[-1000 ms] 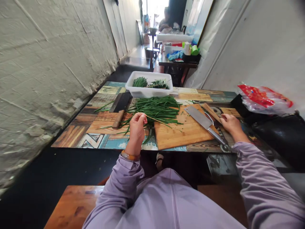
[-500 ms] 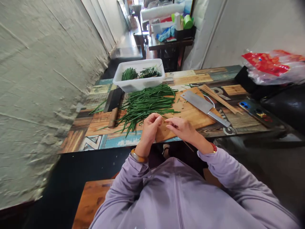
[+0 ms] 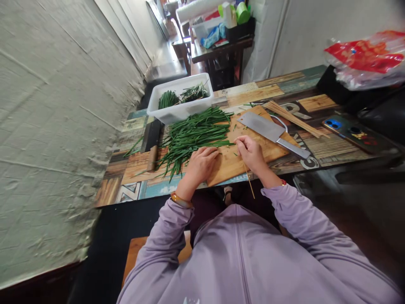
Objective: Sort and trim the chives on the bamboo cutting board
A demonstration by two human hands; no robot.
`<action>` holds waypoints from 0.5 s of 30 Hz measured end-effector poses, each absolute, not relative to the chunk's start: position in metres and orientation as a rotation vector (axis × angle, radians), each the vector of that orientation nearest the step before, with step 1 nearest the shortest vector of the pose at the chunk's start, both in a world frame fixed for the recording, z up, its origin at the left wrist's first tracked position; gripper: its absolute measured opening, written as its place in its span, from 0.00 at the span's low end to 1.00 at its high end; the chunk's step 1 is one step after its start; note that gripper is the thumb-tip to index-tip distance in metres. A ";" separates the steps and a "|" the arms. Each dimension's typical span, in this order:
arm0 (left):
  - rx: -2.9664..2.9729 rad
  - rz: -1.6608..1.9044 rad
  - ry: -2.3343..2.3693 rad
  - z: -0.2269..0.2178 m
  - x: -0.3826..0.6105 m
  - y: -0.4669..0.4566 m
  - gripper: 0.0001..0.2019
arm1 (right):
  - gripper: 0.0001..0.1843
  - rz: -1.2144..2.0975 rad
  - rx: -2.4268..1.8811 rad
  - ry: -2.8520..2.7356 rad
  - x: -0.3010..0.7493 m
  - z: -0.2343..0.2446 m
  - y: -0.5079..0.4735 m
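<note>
My right hand is closed in a pinch on a thin bamboo skewer, whose lower end sticks out below the palm past the table edge. It is over the wooden cutting board, close to the cut ends of the garlic chives. My left hand lies palm down with fingers stretched out, at the near side of the chives and the board's left part. Whether it presses on chives underneath is hidden. A cleaver rests on the right of the board.
A white plastic bin with chive bundles stands behind the pile. Left of it lies a dark-bladed knife. Further skewers, a phone and a red-and-clear plastic bag are on the right. A rough wall borders the left.
My hands, close together before, have parted. The left one has flattened down by the chives; the right one has moved right and a little farther over the board with the skewer.
</note>
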State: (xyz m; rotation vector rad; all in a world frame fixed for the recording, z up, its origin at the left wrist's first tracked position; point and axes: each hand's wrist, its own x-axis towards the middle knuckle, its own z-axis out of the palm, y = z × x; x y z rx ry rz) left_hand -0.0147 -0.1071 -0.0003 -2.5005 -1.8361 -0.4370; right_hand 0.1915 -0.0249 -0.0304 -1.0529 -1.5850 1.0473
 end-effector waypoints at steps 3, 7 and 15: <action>-2.341 -0.411 -1.924 -0.001 -0.031 -0.116 0.17 | 0.13 1.029 -1.039 -1.610 0.193 -0.029 -0.028; -2.179 -0.418 -2.035 -0.005 -0.065 -0.122 0.17 | 0.13 1.028 -1.034 -1.609 0.195 -0.028 -0.029; -1.898 -1.430 -2.167 -0.012 -0.106 -0.129 0.14 | 0.13 1.025 -1.026 -1.588 0.196 -0.033 -0.030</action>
